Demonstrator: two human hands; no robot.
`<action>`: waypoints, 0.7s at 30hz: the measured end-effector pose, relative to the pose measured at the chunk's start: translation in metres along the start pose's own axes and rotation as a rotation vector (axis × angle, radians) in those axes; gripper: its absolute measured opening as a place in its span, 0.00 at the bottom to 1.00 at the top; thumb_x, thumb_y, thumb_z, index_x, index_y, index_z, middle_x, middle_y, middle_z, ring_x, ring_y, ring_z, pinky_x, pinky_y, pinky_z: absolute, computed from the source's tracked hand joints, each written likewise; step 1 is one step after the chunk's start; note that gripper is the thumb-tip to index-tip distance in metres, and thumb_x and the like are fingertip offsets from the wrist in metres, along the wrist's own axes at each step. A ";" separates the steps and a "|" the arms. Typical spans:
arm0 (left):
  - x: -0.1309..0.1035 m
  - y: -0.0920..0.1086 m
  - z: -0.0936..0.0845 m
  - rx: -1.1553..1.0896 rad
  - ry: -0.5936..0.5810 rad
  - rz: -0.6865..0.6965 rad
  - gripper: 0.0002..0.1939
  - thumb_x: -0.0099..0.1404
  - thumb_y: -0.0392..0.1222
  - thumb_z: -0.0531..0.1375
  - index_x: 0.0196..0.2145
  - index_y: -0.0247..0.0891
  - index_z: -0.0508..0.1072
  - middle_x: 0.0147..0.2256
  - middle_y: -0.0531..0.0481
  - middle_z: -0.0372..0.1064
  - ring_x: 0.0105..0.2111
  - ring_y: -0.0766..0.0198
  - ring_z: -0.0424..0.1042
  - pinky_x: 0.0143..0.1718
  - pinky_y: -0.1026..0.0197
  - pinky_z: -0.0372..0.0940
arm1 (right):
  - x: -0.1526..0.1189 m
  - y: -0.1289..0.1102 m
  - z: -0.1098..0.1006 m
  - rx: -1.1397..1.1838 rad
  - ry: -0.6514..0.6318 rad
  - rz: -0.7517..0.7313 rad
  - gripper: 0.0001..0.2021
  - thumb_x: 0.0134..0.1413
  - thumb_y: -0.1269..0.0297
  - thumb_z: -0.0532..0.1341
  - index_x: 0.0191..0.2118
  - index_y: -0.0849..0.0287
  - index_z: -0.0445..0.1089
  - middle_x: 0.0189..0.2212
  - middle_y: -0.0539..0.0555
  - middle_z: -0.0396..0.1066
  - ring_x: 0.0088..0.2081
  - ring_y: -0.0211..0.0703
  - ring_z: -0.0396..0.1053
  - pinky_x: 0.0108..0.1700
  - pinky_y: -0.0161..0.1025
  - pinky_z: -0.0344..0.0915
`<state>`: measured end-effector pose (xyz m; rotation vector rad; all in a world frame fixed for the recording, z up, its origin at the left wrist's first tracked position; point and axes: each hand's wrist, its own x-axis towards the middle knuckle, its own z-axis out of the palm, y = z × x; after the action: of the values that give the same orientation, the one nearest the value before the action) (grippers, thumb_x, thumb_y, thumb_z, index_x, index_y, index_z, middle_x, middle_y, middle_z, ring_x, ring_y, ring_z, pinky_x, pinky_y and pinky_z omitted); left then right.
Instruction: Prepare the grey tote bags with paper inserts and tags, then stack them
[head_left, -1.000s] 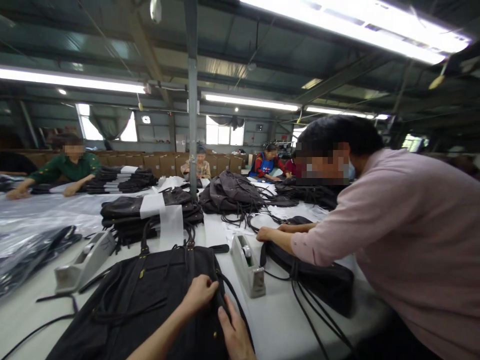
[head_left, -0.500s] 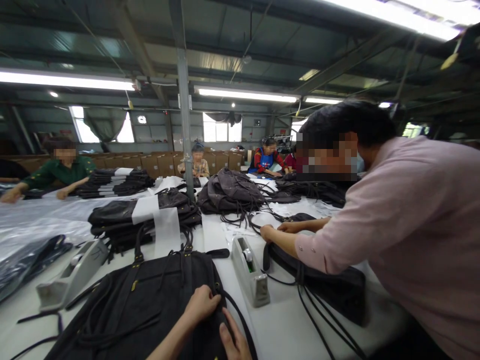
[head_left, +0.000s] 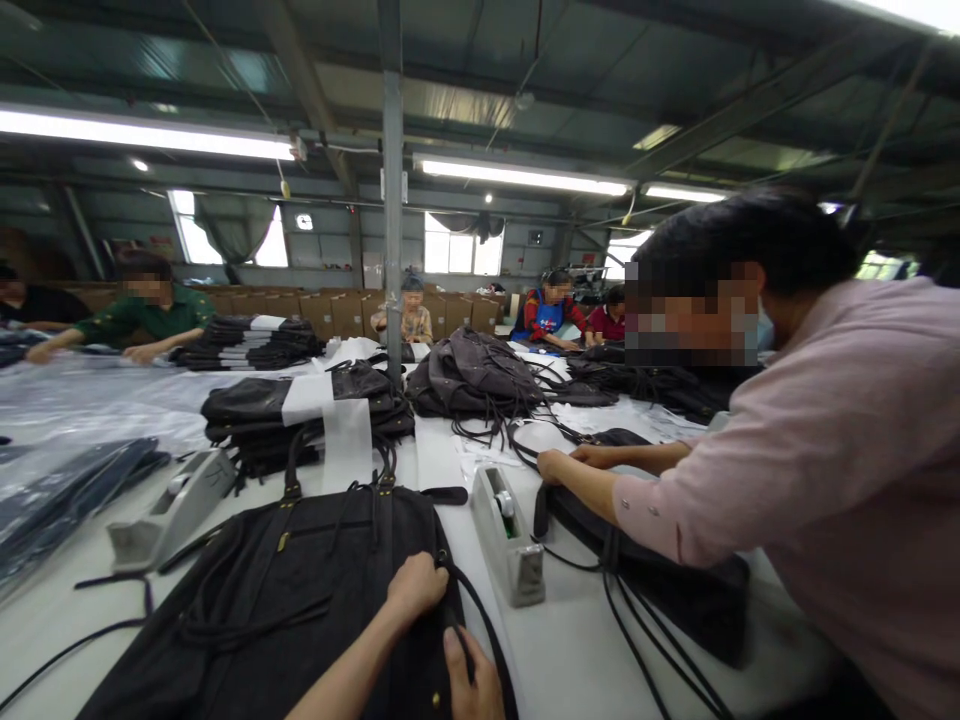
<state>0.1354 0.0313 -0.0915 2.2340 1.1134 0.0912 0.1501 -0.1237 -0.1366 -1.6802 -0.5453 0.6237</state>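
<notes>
A large black bag (head_left: pixel 300 590) with two handles, long thin straps and brass-coloured fittings lies flat on the white table before me. My left hand (head_left: pixel 420 583) is closed on the bag's right edge, beside a small metal ring where a strap (head_left: pixel 480 605) starts. Just below it, my right hand (head_left: pixel 474 675) has its thumb and fingers closed around black material at the same edge. Whether that is strap or side panel, I cannot tell. The fingertips of my left hand are partly hidden.
Grey tape dispensers stand left (head_left: pixel 171 510) and right (head_left: pixel 508 540) of the bag. Behind are stacked dark bags (head_left: pixel 251 410) with white paper and a heaped pile (head_left: pixel 476 370). At right, a co-worker in a pink sleeve (head_left: pixel 690 510) handles another black bag (head_left: pixel 675 590). A metal post (head_left: pixel 393 200) rises behind.
The view has turned slightly left, so the scene sits farther right. My right hand's fingers have drawn in around the bag's edge. My left hand stays by the ring.
</notes>
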 end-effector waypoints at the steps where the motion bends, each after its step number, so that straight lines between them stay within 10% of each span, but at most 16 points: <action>1: 0.000 -0.001 -0.006 -0.026 0.022 0.003 0.15 0.59 0.41 0.51 0.32 0.30 0.75 0.38 0.31 0.74 0.41 0.49 0.73 0.38 0.58 0.63 | 0.002 0.004 0.000 0.051 0.005 -0.004 0.38 0.45 0.32 0.54 0.51 0.60 0.71 0.54 0.59 0.67 0.60 0.56 0.57 0.62 0.45 0.54; 6: 0.000 -0.022 -0.064 -0.170 0.122 0.045 0.12 0.59 0.38 0.50 0.20 0.36 0.66 0.23 0.47 0.68 0.29 0.61 0.70 0.28 0.65 0.57 | 0.016 0.015 -0.003 0.414 -0.082 0.134 0.50 0.41 0.24 0.47 0.61 0.58 0.58 0.53 0.61 0.68 0.54 0.54 0.65 0.54 0.48 0.64; 10: -0.006 -0.046 -0.108 -0.312 0.130 0.031 0.10 0.56 0.37 0.49 0.18 0.39 0.60 0.14 0.57 0.53 0.16 0.68 0.58 0.19 0.67 0.49 | 0.030 0.000 -0.001 0.277 -0.245 0.010 0.41 0.43 0.30 0.56 0.53 0.60 0.69 0.53 0.62 0.67 0.55 0.56 0.64 0.54 0.48 0.63; 21: -0.023 -0.050 -0.115 -0.592 0.090 0.176 0.12 0.50 0.45 0.54 0.22 0.33 0.72 0.21 0.50 0.70 0.25 0.59 0.70 0.26 0.64 0.61 | 0.095 -0.076 0.027 -0.117 -0.118 -0.340 0.25 0.59 0.60 0.49 0.59 0.64 0.62 0.58 0.59 0.62 0.60 0.47 0.57 0.63 0.44 0.50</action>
<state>0.0484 0.0947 -0.0231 1.7941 0.7956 0.5292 0.2018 -0.0275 -0.0766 -1.6159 -0.9449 0.4505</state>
